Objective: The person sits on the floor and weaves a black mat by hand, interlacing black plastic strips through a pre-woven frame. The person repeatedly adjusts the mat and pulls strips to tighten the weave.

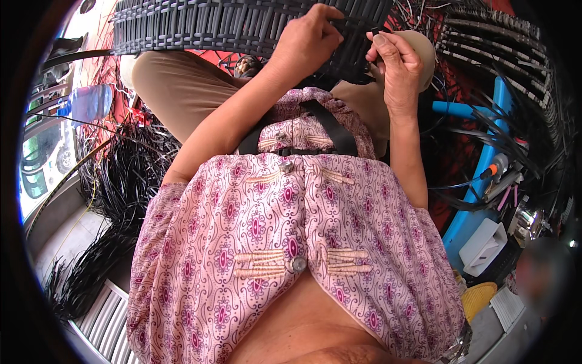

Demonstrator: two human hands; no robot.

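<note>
A dark grey woven wicker piece [200, 30] lies across my legs at the top of the view, its strands weaving over close upright ribs. My left hand [310, 41] rests against it with the fingers curled over; what they grip, if anything, is hidden. My right hand [397, 67] is raised at the piece's right end, above my knee. Its thumb and forefinger pinch a thin black strip [375, 30], of which only a short end shows.
Black strips [142, 176] lie heaped on the left. A banded woven piece [494, 54] stands at the far right. Below it, a blue frame [482, 182] borders tools and a white plastic container [483, 247]. A slatted metal surface [106, 321] lies lower left.
</note>
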